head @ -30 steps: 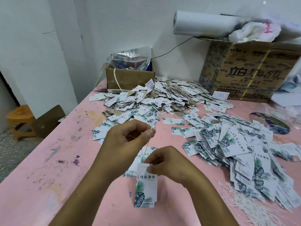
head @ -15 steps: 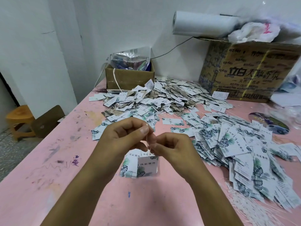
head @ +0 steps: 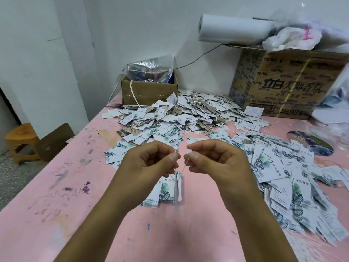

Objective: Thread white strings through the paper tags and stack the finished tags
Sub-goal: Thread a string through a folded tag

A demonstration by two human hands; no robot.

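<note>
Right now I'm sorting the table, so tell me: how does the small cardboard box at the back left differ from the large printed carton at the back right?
The small cardboard box is plain brown; the large printed carton is covered in dark lettering. The small box is open, with a clear plastic bag sticking out; the carton carries a white paper roll and a crumpled white bag on top. The carton is clearly bigger. Both stand on the pink table against the wall.

Tag (head: 176,188) seemingly hanging below hands (head: 181,159)

A paint-smeared pink table (head: 47,195) carries heaped paper tags (head: 188,114) (some strung), two cardboard boxes (head: 149,91).
</note>
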